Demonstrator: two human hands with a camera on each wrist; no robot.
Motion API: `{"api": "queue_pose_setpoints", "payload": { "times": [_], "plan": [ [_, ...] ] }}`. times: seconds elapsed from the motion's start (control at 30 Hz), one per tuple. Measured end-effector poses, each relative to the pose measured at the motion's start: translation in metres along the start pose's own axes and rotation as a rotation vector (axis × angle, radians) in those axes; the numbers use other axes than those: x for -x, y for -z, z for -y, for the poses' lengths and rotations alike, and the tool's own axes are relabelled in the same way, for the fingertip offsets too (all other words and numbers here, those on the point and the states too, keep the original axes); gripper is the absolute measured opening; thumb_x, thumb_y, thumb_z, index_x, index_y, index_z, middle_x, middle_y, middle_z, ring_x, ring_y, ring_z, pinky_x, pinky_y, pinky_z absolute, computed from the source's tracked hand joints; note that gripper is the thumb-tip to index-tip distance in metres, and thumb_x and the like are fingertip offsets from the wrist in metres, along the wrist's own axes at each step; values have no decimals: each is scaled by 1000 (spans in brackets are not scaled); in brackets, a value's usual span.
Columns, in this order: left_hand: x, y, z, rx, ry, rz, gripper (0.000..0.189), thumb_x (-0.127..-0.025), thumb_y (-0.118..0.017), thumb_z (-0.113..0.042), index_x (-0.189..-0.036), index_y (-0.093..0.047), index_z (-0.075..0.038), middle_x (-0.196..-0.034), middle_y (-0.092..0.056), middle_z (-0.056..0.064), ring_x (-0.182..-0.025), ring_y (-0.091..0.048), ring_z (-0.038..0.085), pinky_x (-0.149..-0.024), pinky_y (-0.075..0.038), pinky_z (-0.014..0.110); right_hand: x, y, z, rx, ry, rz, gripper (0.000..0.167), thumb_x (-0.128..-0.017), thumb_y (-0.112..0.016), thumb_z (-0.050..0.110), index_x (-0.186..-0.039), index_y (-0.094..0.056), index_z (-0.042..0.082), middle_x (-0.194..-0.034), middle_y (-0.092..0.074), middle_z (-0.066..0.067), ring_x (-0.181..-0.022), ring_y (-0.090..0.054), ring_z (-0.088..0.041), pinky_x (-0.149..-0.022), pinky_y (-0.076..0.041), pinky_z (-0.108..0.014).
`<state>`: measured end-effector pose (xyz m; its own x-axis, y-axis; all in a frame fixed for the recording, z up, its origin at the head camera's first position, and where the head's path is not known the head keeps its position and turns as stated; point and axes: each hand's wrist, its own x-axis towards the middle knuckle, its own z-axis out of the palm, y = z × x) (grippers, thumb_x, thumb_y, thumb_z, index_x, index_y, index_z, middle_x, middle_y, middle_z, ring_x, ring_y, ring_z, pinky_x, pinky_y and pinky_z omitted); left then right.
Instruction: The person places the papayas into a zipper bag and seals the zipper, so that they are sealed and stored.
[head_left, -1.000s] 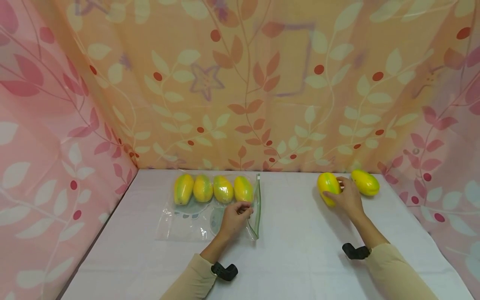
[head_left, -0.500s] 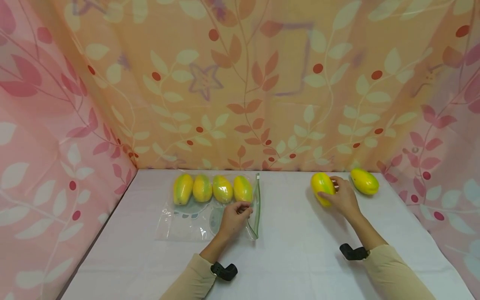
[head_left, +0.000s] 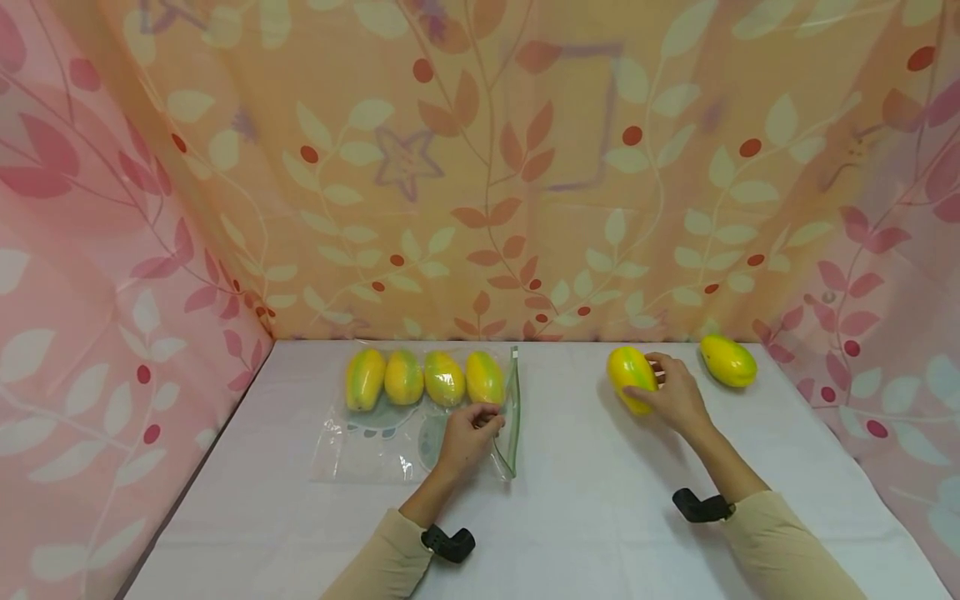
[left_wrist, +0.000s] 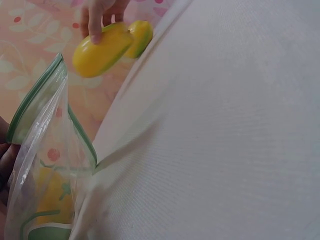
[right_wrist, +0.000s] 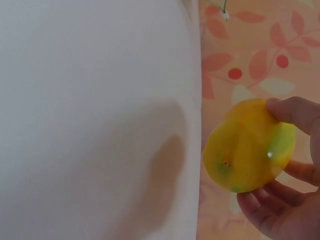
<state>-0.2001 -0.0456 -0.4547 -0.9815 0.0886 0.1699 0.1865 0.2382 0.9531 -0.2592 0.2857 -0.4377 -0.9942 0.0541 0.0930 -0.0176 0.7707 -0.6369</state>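
Observation:
My right hand [head_left: 677, 398] grips a yellow-green papaya [head_left: 628, 379], thumb on one side and fingers on the other. In the right wrist view, the held papaya [right_wrist: 245, 147] hangs above the white tabletop, its shadow falling there. With my left hand [head_left: 467, 437] I pinch the mouth edge of a clear zip bag [head_left: 352, 454] with a green seal strip. In the left wrist view the bag mouth [left_wrist: 37, 95] stands raised and parted. Several papayas [head_left: 405, 377] lie in a row inside the bag. Another papaya [head_left: 729, 362] rests on the table at the back right.
A white cloth covers the table [head_left: 570, 517]. Patterned curtains [head_left: 525, 167] rise along the back and both sides. A black wrist camera [head_left: 450, 543] sits on my left wrist and another wrist camera [head_left: 701, 506] on my right.
My right hand has carried the papaya to the left, away from the one at the back right and toward the bag. The left hand keeps its place at the bag's mouth.

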Motion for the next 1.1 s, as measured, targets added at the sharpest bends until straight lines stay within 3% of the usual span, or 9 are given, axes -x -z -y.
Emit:
{"api": "queue_pose_setpoints", "payload": {
  "times": [0.27, 0.57, 1.1],
  "plan": [
    [0, 0, 0, 0, 2, -5, 16, -89, -63, 1, -101, -68, 10, -87, -69, 24, -69, -57, 10, -62, -46, 13, 4, -5, 9, -1, 33, 21, 73, -84, -75, 33, -139, -41, -4, -128, -49, -28, -110, -51, -42, -92, -49, -53],
    [0, 0, -1, 5, -12, -10, 15, -89, -63, 2, -100, -68, 10, -87, -69, 24, -70, -58, 11, -62, -47, 13, 8, -12, 23, -9, 6, 95, 74, -83, -76, 34, -139, -42, -2, -127, -51, -25, -109, -52, -39, -90, -53, -49],
    [0, 0, 1, 30, 0, -4, 16, -88, -63, 2, -101, -67, 11, -88, -68, 25, -69, -57, 9, -62, -47, 13, 12, -26, 31, -56, 49, 181, 74, -79, -78, 37, -136, -46, 3, -126, -54, -22, -108, -54, -35, -85, -56, -42]
  ]
}}
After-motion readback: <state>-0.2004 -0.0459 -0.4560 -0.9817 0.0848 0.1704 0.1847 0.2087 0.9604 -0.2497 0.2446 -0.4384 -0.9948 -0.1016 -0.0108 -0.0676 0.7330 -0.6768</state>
